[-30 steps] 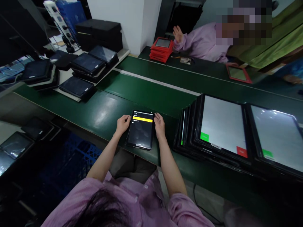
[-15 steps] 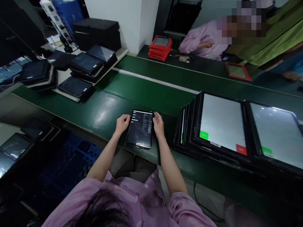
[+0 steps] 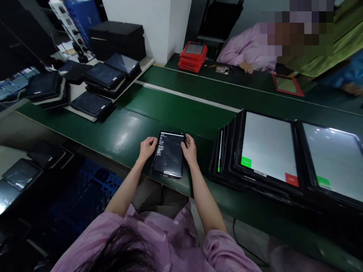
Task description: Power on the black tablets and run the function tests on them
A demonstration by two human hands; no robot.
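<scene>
A black tablet (image 3: 169, 160) lies on the green bench in front of me, its dark screen showing small lines of white text along the upper left. My left hand (image 3: 148, 148) is closed at the tablet's left edge, fingers curled in against it. At the opposite edge is my right hand (image 3: 189, 149), its thumb over the screen's border and its fingers along the side, gripping the tablet. To the right of that hand stands a stack of black tablets (image 3: 269, 149), the top one lit white with a green and a red square.
Another lit tablet (image 3: 334, 162) tops the far-right pile. Dark tablets (image 3: 103, 74) are stacked at the back left. Across the green bench (image 3: 124, 130), a person in a pink sleeve (image 3: 241, 45) sits near a pile of red-cased tablets (image 3: 193, 58). A blue crate (image 3: 104, 181) is below.
The tablet's screen has switched to text at the upper left. My right thumb has moved in over the screen's edge. The person opposite has lowered a hand to the bench.
</scene>
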